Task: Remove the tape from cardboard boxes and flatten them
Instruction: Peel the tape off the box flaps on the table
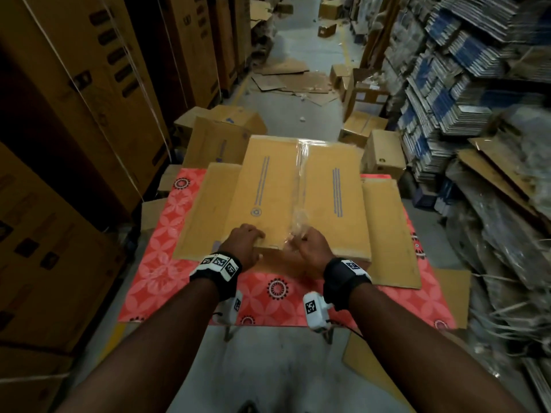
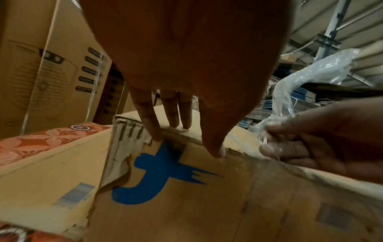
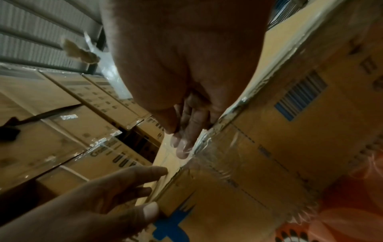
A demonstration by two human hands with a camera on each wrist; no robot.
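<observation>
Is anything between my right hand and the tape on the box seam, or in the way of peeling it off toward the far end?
Nothing visible. The right hand already pinches the loose tape at the box's near edge, while the left hand presses beside the seam, not on it.

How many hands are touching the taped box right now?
2: the left hand presses the cardboard box at its near edge; the right hand beside it grips the clear tape peeling off the centre seam.
</observation>
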